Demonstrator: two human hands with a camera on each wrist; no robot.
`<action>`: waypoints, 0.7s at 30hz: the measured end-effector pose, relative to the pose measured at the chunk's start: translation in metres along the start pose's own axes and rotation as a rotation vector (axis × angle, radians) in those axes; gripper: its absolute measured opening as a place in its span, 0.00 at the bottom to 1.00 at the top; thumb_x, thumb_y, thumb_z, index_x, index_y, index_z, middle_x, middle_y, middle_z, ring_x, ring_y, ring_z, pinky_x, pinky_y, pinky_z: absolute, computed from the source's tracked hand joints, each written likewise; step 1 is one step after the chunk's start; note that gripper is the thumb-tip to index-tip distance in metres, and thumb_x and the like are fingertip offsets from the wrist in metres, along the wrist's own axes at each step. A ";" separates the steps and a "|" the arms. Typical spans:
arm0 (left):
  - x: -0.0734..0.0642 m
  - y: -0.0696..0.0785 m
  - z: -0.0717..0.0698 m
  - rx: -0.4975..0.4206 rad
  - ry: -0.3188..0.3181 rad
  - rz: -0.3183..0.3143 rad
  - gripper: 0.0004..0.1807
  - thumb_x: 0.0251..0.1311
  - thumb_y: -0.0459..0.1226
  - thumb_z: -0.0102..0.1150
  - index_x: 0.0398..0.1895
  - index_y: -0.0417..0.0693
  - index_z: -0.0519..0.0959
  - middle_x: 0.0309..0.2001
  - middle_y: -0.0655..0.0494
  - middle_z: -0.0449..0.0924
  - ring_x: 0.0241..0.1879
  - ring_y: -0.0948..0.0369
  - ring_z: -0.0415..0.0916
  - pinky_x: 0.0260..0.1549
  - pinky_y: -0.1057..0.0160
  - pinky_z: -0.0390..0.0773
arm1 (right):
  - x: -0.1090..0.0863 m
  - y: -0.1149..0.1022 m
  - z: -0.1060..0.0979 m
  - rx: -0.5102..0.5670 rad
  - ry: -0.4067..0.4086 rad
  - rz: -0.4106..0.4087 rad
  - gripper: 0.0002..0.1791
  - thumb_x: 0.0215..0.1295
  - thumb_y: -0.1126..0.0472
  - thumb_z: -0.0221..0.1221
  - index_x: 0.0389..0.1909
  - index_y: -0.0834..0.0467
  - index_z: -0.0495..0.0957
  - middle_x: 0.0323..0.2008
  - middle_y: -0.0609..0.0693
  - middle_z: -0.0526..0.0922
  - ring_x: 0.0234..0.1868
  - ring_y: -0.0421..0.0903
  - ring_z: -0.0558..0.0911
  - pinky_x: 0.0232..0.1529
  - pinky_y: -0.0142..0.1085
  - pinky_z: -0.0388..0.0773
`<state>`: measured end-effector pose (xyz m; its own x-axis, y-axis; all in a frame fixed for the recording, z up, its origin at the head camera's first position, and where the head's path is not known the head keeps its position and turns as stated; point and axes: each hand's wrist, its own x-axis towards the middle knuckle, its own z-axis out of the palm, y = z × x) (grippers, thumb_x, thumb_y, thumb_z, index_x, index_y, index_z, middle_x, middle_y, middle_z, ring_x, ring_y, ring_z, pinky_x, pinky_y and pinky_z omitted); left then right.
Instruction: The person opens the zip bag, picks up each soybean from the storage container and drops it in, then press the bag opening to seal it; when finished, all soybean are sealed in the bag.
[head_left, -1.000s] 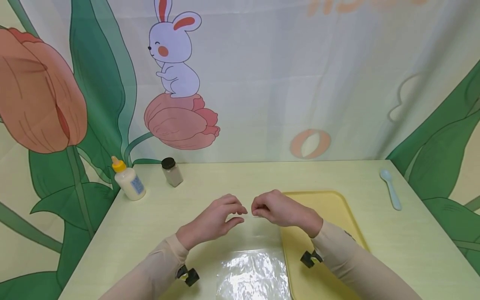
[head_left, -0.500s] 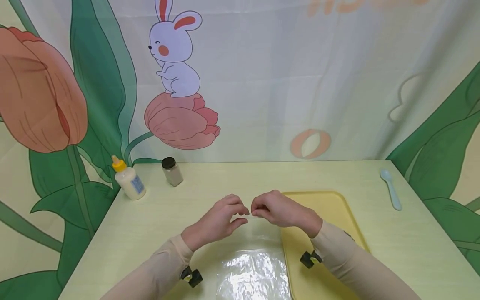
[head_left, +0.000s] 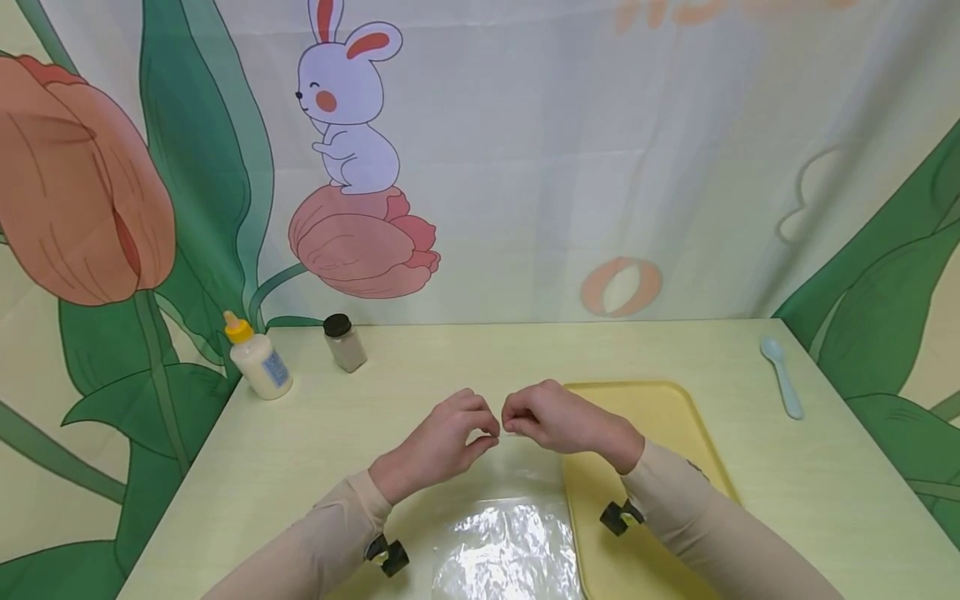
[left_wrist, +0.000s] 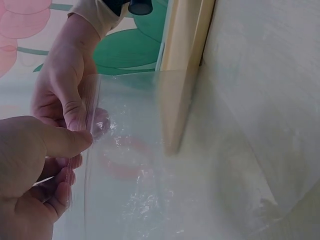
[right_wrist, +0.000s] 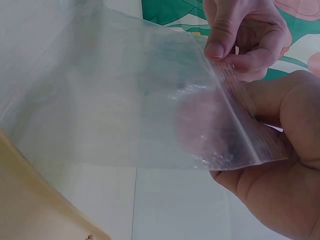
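Observation:
Both hands hold the top edge of a clear zip-lock bag (left_wrist: pixel 130 185) above the table. My left hand (head_left: pixel 448 437) pinches the zip strip between thumb and curled fingers. Close beside it, my right hand (head_left: pixel 558 417) grips the other end of the same edge, its fingers partly behind the plastic. In the right wrist view the bag (right_wrist: pixel 115 100) spreads out from the zip, and a pinkish shape shows through it. Shiny clear plastic (head_left: pixel 510 554) shows below the hands in the head view.
A yellow tray (head_left: pixel 660 417) lies under the right forearm. A glue bottle (head_left: pixel 260 364) with a yellow cap and a small black-lidded jar (head_left: pixel 346 344) stand at the back left. A light-blue spoon (head_left: pixel 783 379) lies at the right. A printed curtain (head_left: pixel 510 167) hangs behind.
My left hand has moved slightly right towards the right hand, and its thumb and fingers have closed together at the bag's edge. The right hand has stayed in place.

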<state>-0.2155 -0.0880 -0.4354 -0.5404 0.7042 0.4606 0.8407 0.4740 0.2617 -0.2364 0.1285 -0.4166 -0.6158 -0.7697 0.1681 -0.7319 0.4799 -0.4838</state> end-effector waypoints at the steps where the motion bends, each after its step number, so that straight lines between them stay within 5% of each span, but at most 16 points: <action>1: 0.000 0.000 0.001 0.007 -0.002 0.009 0.04 0.54 0.31 0.69 0.29 0.49 0.84 0.32 0.61 0.81 0.36 0.63 0.72 0.36 0.71 0.75 | 0.000 0.000 0.000 -0.003 0.000 -0.002 0.06 0.68 0.63 0.58 0.31 0.52 0.81 0.25 0.43 0.80 0.23 0.32 0.69 0.29 0.26 0.71; 11: -0.003 0.003 0.005 0.043 0.030 0.103 0.05 0.56 0.28 0.66 0.28 0.47 0.82 0.29 0.61 0.82 0.32 0.65 0.74 0.33 0.74 0.74 | 0.001 0.005 0.003 -0.016 0.015 0.001 0.06 0.67 0.64 0.57 0.30 0.53 0.80 0.23 0.39 0.77 0.22 0.31 0.68 0.26 0.25 0.70; 21: -0.006 0.013 0.003 0.046 -0.014 0.109 0.06 0.57 0.27 0.65 0.27 0.47 0.81 0.29 0.61 0.81 0.32 0.65 0.72 0.33 0.76 0.73 | 0.002 0.010 0.000 -0.011 0.031 0.049 0.07 0.67 0.65 0.58 0.29 0.55 0.79 0.22 0.41 0.77 0.22 0.32 0.69 0.25 0.26 0.70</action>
<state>-0.2015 -0.0848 -0.4374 -0.4468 0.7597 0.4724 0.8921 0.4180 0.1716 -0.2444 0.1318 -0.4213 -0.6597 -0.7317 0.1714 -0.7037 0.5215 -0.4825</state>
